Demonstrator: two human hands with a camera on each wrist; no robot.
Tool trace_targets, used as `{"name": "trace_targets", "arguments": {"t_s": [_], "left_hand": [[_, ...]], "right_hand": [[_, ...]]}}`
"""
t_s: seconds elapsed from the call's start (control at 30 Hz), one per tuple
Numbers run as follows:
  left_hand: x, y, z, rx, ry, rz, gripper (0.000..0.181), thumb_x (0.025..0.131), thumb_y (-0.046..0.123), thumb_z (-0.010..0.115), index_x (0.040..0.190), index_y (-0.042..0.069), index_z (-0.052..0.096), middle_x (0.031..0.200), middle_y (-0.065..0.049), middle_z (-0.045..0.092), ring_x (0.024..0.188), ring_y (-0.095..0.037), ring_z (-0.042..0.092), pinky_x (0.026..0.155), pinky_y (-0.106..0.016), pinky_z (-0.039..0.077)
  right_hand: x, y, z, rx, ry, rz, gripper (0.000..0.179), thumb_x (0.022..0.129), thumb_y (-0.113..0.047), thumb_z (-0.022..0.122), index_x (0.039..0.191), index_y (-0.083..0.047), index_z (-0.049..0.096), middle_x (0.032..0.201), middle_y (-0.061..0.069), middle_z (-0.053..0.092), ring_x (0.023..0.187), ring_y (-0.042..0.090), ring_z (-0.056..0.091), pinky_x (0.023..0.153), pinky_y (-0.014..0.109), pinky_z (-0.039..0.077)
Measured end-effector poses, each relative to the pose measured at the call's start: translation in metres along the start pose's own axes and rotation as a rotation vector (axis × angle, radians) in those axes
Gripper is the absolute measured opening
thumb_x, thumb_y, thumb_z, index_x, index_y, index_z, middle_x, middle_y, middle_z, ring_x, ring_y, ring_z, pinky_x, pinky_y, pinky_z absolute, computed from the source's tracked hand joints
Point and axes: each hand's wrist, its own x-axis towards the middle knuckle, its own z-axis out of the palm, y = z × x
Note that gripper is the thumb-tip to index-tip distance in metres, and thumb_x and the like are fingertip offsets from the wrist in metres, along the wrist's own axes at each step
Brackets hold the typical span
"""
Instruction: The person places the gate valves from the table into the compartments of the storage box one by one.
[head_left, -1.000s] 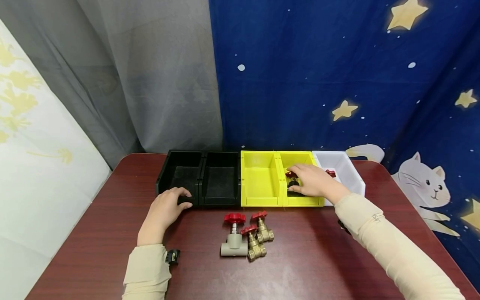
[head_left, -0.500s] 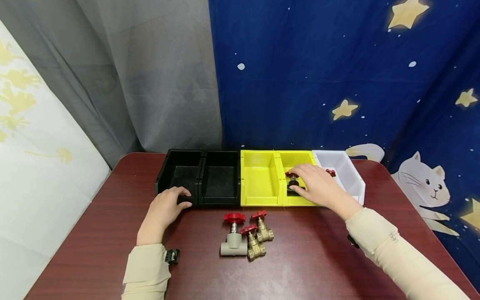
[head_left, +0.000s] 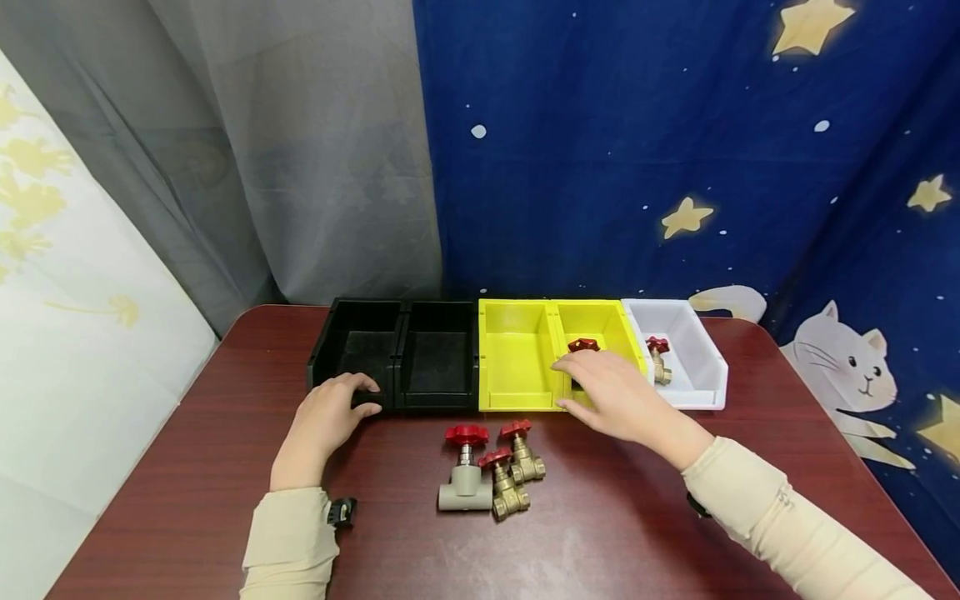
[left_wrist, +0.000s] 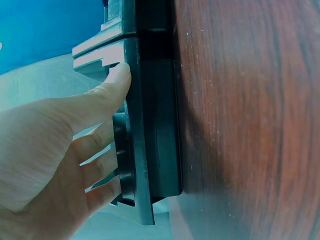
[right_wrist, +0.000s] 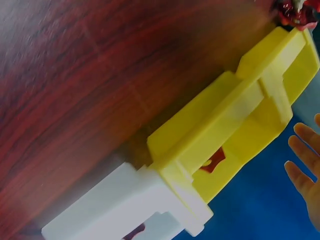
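Note:
My left hand [head_left: 324, 423] holds the front wall of the leftmost black bin [head_left: 367, 312]. In the left wrist view, its thumb lies on the bin's front edge [left_wrist: 142, 150] and its fingers reach behind it. My right hand [head_left: 611, 396] is over the front of the right yellow bin [head_left: 617, 321], fingers extended and nothing held. Behind it shows the red handwheel [head_left: 583, 344] of a valve inside that bin; the valve's body is mostly hidden. On the table lie a grey plastic tee valve [head_left: 467, 483] and two brass gate valves [head_left: 510, 497], all red-handled.
The bins stand in a row at the back: a second black bin [head_left: 440, 402], the left yellow bin [head_left: 521, 400] and a white bin [head_left: 701, 367]. A brass valve [head_left: 660, 367] is in the white one. Curtains hang behind the table [head_left: 405, 550].
My right hand has let go of the black-bodied valve in the right yellow bin and drawn back toward the front. The white bin's brass valve is now visible. My left hand stays put.

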Motion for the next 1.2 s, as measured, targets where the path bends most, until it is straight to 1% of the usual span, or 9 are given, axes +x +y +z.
{"name": "trace_targets", "arguments": {"t_s": [0.17,0.4,0.53,0.77,0.97,1.07,1.2], "left_hand": [[0.000,0.000,0.000,0.004,0.003,0.004,0.022,0.087,0.017,0.078,0.106,0.010,0.071,0.105,-0.011,0.067,0.098,-0.039,0.062,0.085,-0.057,0.049],[0.001,0.000,0.000,0.003,0.000,0.001,0.022,0.087,0.017,0.078,0.106,0.010,0.071,0.106,-0.011,0.067,0.098,-0.038,0.062,0.084,-0.057,0.050],[0.001,0.000,0.000,0.004,0.001,0.000,0.022,0.087,0.017,0.078,0.106,0.010,0.071,0.106,-0.012,0.067,0.099,-0.038,0.062,0.085,-0.057,0.050],[0.000,-0.001,0.001,0.001,-0.002,0.000,0.023,0.087,0.017,0.078,0.107,0.010,0.071,0.106,-0.012,0.067,0.099,-0.039,0.062,0.085,-0.058,0.049],[0.000,0.000,0.001,0.003,0.001,0.000,0.023,0.087,0.017,0.078,0.107,0.010,0.071,0.106,-0.012,0.067,0.099,-0.039,0.062,0.085,-0.058,0.049],[0.000,-0.001,0.000,0.004,-0.002,0.000,0.023,0.087,0.017,0.078,0.107,0.010,0.071,0.106,-0.012,0.067,0.099,-0.038,0.062,0.085,-0.057,0.050],[0.000,-0.001,0.001,0.002,-0.007,-0.001,0.023,0.087,0.018,0.077,0.108,0.010,0.070,0.106,-0.011,0.067,0.098,-0.038,0.062,0.084,-0.057,0.050]], "right_hand": [[0.000,-0.012,0.004,0.023,0.006,-0.044,0.048,0.089,-0.035,0.074,0.123,-0.005,0.062,0.118,0.008,0.065,0.111,0.027,0.061,0.096,0.045,0.050],[-0.002,-0.026,0.012,0.030,-0.003,-0.070,0.049,0.089,-0.037,0.074,0.126,-0.007,0.061,0.122,0.005,0.064,0.114,0.023,0.060,0.097,0.042,0.049],[-0.001,-0.032,0.017,0.038,-0.001,-0.102,0.050,0.089,-0.038,0.074,0.126,-0.007,0.061,0.122,0.005,0.064,0.114,0.023,0.059,0.100,0.042,0.047],[-0.003,-0.044,0.025,0.063,-0.036,-0.156,0.050,0.090,-0.038,0.072,0.127,-0.007,0.060,0.121,0.004,0.064,0.113,0.022,0.059,0.100,0.041,0.047],[-0.004,-0.051,0.032,0.077,-0.070,-0.160,0.053,0.092,-0.042,0.069,0.130,-0.008,0.058,0.123,0.003,0.063,0.116,0.021,0.058,0.102,0.040,0.045],[-0.004,-0.054,0.034,0.083,-0.084,-0.147,0.053,0.092,-0.044,0.068,0.132,-0.010,0.058,0.125,0.002,0.063,0.117,0.020,0.058,0.102,0.042,0.045],[-0.005,-0.057,0.037,0.092,-0.122,-0.125,0.055,0.093,-0.046,0.066,0.135,-0.011,0.056,0.128,0.001,0.062,0.119,0.019,0.057,0.104,0.042,0.044]]}}
